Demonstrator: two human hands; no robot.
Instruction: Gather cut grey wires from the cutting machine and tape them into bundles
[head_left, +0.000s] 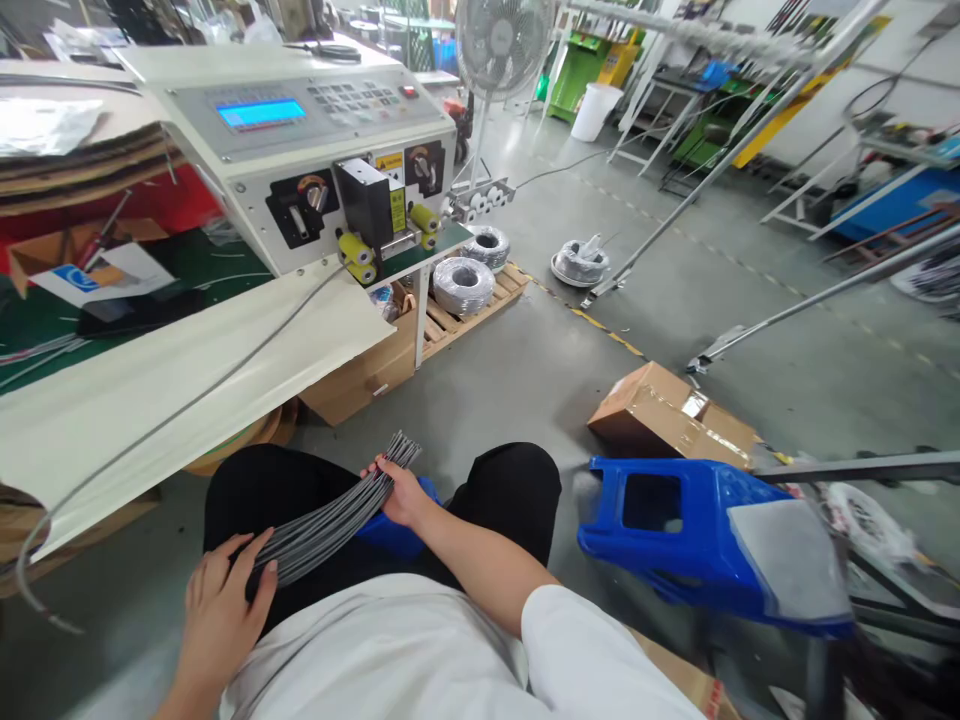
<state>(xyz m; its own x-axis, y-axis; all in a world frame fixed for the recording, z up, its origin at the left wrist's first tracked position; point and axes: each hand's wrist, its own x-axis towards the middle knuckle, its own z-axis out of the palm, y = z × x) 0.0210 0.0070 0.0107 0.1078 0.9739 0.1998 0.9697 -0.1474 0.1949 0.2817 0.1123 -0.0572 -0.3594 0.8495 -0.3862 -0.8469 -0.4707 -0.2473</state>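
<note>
From here I see smooth, matt plastic on the grey cables (pixel 326 535), glossy plastic on the blue stool (pixel 705 500), matt cardboard and shiny tape (pixel 694 403) on the box (pixel 643 402), bare wood in the pallet (pixel 486 316).

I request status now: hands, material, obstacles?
Right hand grips thin grey cable bundle near one end; left hand spread at other end. No obstruction seen between hands.

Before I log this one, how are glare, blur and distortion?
Head view throughout: pale glare on the far floor; grey wires fairly clear; lower right corner smeared; blue screen glowing, its text unreadable; outer edges seemingly stretched.
</note>
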